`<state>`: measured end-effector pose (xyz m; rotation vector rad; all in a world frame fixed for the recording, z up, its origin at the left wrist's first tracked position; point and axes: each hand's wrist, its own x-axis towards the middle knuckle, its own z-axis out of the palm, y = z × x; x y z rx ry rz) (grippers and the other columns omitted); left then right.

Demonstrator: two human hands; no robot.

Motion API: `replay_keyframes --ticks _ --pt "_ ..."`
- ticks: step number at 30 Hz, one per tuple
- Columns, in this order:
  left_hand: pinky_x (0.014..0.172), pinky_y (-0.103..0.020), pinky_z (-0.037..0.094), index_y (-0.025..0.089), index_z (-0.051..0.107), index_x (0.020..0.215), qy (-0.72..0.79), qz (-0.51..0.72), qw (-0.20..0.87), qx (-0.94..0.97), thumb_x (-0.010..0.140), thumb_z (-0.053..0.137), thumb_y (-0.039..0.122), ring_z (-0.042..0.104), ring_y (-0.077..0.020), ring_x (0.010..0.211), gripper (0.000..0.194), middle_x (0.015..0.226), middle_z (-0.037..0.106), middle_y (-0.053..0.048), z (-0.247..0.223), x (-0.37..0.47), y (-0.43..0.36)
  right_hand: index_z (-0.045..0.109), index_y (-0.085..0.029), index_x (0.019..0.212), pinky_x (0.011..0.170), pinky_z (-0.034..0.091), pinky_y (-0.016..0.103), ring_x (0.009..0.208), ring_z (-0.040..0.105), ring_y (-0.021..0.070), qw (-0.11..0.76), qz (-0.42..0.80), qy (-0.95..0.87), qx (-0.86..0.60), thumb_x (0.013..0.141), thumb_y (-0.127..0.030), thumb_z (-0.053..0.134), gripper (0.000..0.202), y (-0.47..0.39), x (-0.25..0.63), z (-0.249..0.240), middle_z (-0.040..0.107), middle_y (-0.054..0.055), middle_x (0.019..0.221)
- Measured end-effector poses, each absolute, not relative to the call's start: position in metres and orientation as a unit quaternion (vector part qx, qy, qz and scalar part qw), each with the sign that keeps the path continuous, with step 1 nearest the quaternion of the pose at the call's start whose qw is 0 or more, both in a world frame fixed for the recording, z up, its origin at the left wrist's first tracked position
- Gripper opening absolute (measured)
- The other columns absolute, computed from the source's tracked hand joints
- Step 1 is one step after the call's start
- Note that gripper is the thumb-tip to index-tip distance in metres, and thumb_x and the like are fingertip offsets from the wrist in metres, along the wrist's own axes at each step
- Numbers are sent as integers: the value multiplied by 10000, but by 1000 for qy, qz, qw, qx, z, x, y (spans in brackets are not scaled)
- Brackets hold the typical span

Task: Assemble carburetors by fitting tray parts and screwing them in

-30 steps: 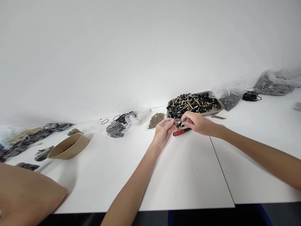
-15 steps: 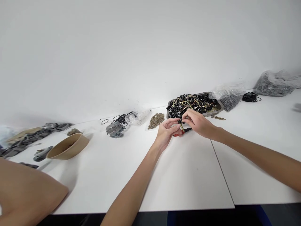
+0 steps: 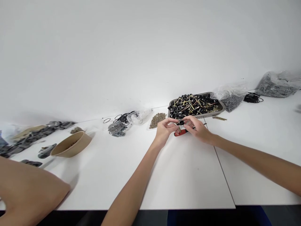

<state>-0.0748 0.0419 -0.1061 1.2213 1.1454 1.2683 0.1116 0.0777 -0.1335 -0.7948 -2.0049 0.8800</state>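
Observation:
Between my two hands is a small black ring-shaped part [image 3: 181, 122], with a brass-coloured pin or screw below it. My left hand [image 3: 164, 130] pinches it from the left with thumb and forefinger. The fingers of my right hand [image 3: 198, 129] close on its right side. Under the hands a screwdriver with a red handle [image 3: 180, 133] lies on the table, its shaft partly hidden by the right hand. Just behind the hands stands a metal tray [image 3: 221, 110] heaped with black ring parts and brass-coloured screws [image 3: 192, 105].
Left of the tray is a pile of small brass-coloured pieces [image 3: 157, 120]. Two long brass pins [image 3: 219, 118] and plastic bags of grey parts [image 3: 231, 99] lie right. Farther left are grey clamps [image 3: 117, 128], a cardboard bowl [image 3: 88, 139] and another person's arm [image 3: 33, 188].
My right hand has shifted slightly right and lower, its fingers now around the black part. The ring shape now faces me, and more of the screwdriver's red handle shows.

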Motion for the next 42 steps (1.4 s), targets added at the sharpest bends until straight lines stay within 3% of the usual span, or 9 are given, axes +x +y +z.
replay_keyframes --ticks 4,8,13,17,22,27,36,42 --pt "519 -252 440 128 625 854 483 496 507 513 606 814 292 621 -159 498 352 542 654 -36 -110 -70 42 511 -203 1220 759 482 336 850 575 169 422 293 -809 -285 904 -262 526 322 77 110 -152 582 74 1038" --pt "506 -260 471 129 604 866 480 498 515 505 571 835 320 644 -170 497 421 607 657 -19 -112 -66 42 563 -207 1137 718 487 308 798 582 148 440 286 -803 -282 853 -175 535 287 79 110 -152 608 59 1014" --pt "400 -236 422 129 592 908 469 522 527 480 532 875 365 595 -127 417 527 728 633 10 -112 -65 43 635 -197 1017 660 498 282 702 590 129 454 308 -779 -303 846 -195 557 188 80 110 -148 645 32 909" --pt "369 -235 405 140 558 1011 452 506 563 472 562 879 394 564 -118 396 607 707 642 4 -111 -64 42 635 -194 1018 712 522 307 755 618 148 485 310 -752 -322 865 -262 593 172 78 111 -145 673 47 950" --pt "343 -203 343 132 560 897 440 466 592 489 629 845 434 518 -94 376 494 637 656 -27 -113 -63 41 658 -196 1007 701 518 300 770 607 154 495 298 -756 -308 870 -256 593 163 74 112 -143 650 37 888" --pt "349 -214 375 135 544 780 440 445 598 501 641 839 436 544 -113 381 444 620 654 -35 -113 -65 43 664 -200 1026 690 511 287 766 596 147 481 280 -777 -294 878 -241 579 176 74 113 -143 631 32 882" --pt "381 -255 457 117 571 787 438 457 591 501 637 849 407 596 -151 424 429 649 655 -47 -110 -67 42 588 -209 1064 693 518 284 780 608 140 461 299 -777 -307 883 -255 578 187 77 111 -146 627 36 937" --pt "408 -310 505 123 545 809 447 489 584 469 597 874 399 617 -191 434 480 645 664 -59 -110 -67 43 527 -207 1188 671 522 292 769 603 141 428 310 -793 -303 928 -359 555 302 80 112 -149 611 65 1014"
